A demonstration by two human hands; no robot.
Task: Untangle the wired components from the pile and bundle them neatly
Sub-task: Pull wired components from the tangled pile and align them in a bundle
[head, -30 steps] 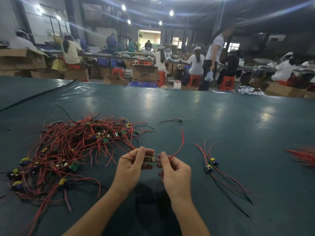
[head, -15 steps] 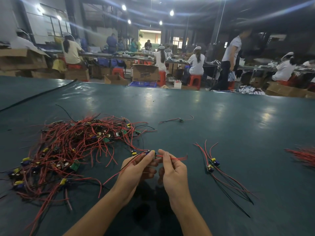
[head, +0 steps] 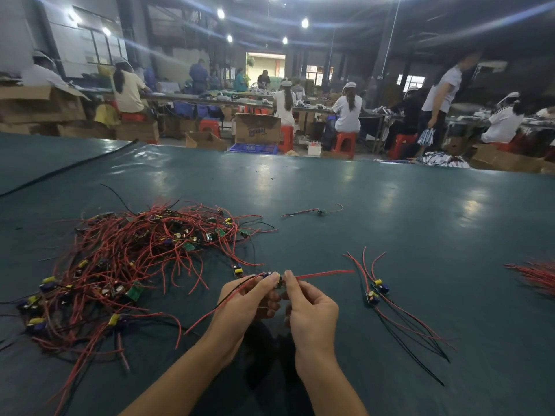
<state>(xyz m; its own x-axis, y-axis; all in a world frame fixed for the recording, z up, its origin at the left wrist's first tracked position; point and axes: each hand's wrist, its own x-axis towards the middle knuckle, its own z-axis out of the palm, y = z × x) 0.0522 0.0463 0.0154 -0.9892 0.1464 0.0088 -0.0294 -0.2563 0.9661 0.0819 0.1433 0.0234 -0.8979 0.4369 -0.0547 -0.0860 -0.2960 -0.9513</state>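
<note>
A tangled pile of red and black wired components (head: 126, 265) with small green boards and yellow parts lies on the left of the dark green table (head: 390, 217). Both hands hold one wired component (head: 277, 279) just above the table, between the pile and me. My left hand (head: 249, 301) pinches its small board end, and red and black leads trail down to the left. My right hand (head: 312, 304) pinches its red wires, which stick out straight to the right. Two separated components (head: 377, 291) lie side by side to the right, leads pointing toward me.
A single loose component (head: 321, 211) lies farther back in the middle. Another bunch of red wires (head: 537, 276) sits at the right edge. A black cable (head: 69, 168) crosses the far left. Beyond the table, people work at benches among cardboard boxes and red stools.
The red wires in my right hand swung from pointing upward to lying straight out to the right. Both hands shifted slightly right. A person in the background walked to the right.
</note>
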